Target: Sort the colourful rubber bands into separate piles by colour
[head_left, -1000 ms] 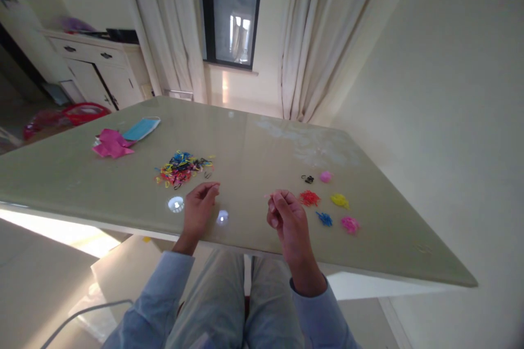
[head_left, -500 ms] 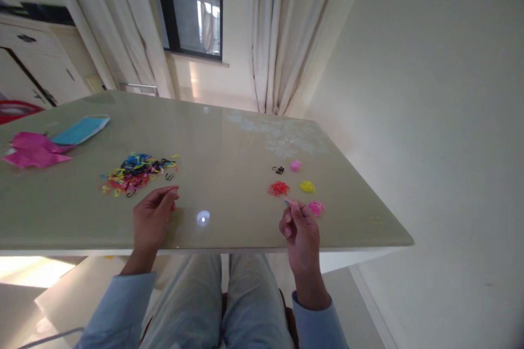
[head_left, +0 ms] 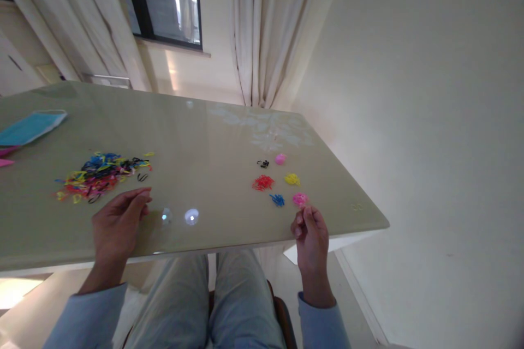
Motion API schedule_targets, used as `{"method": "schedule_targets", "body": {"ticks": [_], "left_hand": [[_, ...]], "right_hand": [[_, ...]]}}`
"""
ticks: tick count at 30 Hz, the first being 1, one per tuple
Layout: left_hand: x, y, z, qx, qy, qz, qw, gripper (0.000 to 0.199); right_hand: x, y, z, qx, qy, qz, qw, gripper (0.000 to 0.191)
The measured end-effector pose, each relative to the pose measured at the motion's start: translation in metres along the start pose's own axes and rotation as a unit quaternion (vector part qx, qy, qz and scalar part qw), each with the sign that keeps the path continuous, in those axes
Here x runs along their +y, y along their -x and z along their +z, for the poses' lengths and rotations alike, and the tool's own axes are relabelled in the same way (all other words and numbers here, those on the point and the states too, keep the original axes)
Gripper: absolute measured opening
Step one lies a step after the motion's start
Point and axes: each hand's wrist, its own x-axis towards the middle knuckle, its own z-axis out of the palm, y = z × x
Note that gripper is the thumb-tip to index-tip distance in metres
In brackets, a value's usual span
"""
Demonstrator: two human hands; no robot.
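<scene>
My left hand (head_left: 120, 224) rests at the table's near side, thumb and fingers pinched together; whatever is between them is too small to make out. Just beyond it lies a mixed heap of small coloured rubber bands (head_left: 100, 174), with a loose black band (head_left: 142, 177) near the fingertips. My right hand (head_left: 311, 232) is closed in a pinch at the near edge of a pink pile of bands (head_left: 300, 199); what it grips is unclear. Around it sit small piles of blue bands (head_left: 277, 200), red bands (head_left: 262, 182), yellow bands (head_left: 292, 179) and black bands (head_left: 264, 164).
A round pink thing (head_left: 280, 158) lies behind the yellow pile. On the far left are a blue face mask (head_left: 30, 128) and part of a bright pink sheet (head_left: 6, 162). The table (head_left: 204, 174) meets a wall at the right; curtains hang behind it.
My right hand has shifted from beside the blue pile to the pink one, uncovering the blue bands. The left hand stays pinched near the mixed heap. The view has turned rightward.
</scene>
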Motion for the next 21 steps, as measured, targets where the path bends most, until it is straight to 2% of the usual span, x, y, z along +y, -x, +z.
{"method": "schedule_targets", "body": {"ticks": [8,13,16,21], "left_hand": [[-0.009,-0.004,-0.001,0.001,0.014,-0.006,1.000,0.033],[-0.005,-0.002,0.000,0.001,0.004,-0.003,1.000,0.034],[-0.003,-0.002,0.000,-0.002,0.000,-0.003,1.000,0.033],[-0.005,-0.002,0.000,-0.009,0.011,0.003,1.000,0.032]], "right_hand": [[-0.001,-0.020,-0.018,0.032,0.046,-0.048,0.997,0.036],[0.001,-0.039,-0.029,0.050,0.135,-0.080,0.986,0.035],[0.001,-0.052,-0.036,0.061,0.229,-0.100,0.966,0.036],[-0.003,-0.066,-0.046,0.040,0.406,-0.134,0.903,0.039]]}}
